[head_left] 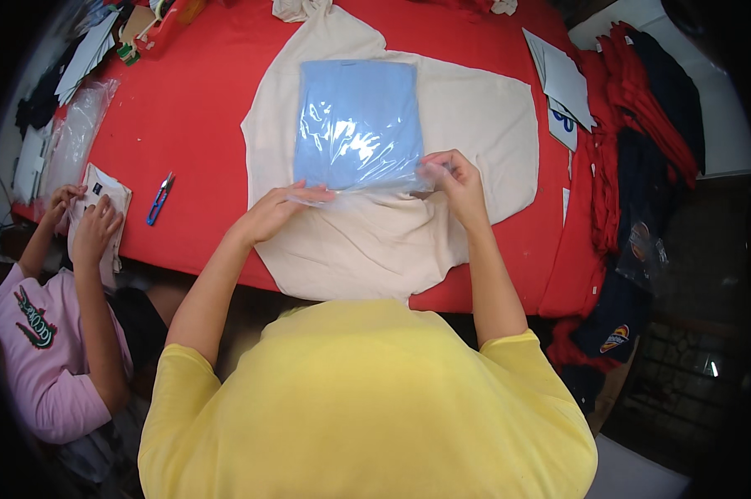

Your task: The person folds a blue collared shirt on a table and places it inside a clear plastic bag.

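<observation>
A clear plastic bag with a folded light-blue garment inside lies flat before me. Its loose lower edge is toward me. My right hand pinches this film at the lower right corner, thumb against fingers. At the lower left corner, my left hand rests with fingers stretched out along the film. Beneath the bag spreads a cream cloth garment, rumpled on the side near me.
The red-covered table holds blue-handled thread snips at left. A co-worker's hands touch a pale folded garment there. Clear plastic bags lie beyond. White cards and red and navy garments lie at right.
</observation>
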`<state>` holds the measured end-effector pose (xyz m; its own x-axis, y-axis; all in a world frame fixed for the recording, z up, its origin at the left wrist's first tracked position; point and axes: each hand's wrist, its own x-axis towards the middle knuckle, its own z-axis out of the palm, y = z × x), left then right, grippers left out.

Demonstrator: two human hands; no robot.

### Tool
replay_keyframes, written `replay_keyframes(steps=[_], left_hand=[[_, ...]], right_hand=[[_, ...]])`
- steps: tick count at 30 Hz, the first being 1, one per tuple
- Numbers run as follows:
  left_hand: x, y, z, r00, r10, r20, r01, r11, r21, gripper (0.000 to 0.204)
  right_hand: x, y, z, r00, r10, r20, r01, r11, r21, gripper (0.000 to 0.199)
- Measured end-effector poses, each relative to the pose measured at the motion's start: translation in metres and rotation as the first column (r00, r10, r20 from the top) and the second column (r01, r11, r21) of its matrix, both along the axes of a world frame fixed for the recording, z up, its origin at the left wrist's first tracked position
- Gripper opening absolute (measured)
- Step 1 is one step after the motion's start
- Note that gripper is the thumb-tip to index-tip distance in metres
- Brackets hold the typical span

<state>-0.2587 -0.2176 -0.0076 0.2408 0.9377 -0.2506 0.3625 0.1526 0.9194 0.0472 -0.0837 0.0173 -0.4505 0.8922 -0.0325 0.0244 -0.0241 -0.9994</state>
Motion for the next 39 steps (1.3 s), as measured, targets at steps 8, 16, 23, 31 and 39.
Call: replay_keyframes(steps=[8, 16, 23, 31, 39], left_hand=[[0.006, 0.022, 0.024, 0.915, 0.355, 0.192, -0.354, 0.934, -0.043, 0.036], [0.009, 0.055, 0.012, 0.768, 0.599, 0.227, -0.622, 0.783, 0.036, 0.017], [0.008, 0.064, -0.008, 0.702, 0.702, 0.118, -0.708, 0.706, 0.015, 0.016], [0.004, 0.083, 0.008, 0.673, 0.539, -0.507, -0.494, 0.837, 0.235, 0.033], [0.009, 0.065, 0.025, 0.617, 0.57, -0.542, -0.401, 0.821, 0.406, 0.04]], right_hand=[[-0.023, 0.018, -0.04, 0.961, -0.242, 0.137, 0.243, 0.97, 0.012, 0.01], [-0.028, 0.018, -0.033, 0.944, -0.253, 0.212, 0.242, 0.967, 0.074, 0.012], [-0.034, 0.025, -0.025, 0.89, -0.226, 0.397, 0.203, 0.974, 0.1, 0.017], [-0.029, 0.058, -0.039, 0.9, -0.147, 0.411, 0.214, 0.969, -0.122, 0.014], [-0.024, 0.035, 0.008, 0.922, -0.338, 0.19, 0.377, 0.897, -0.231, 0.024]])
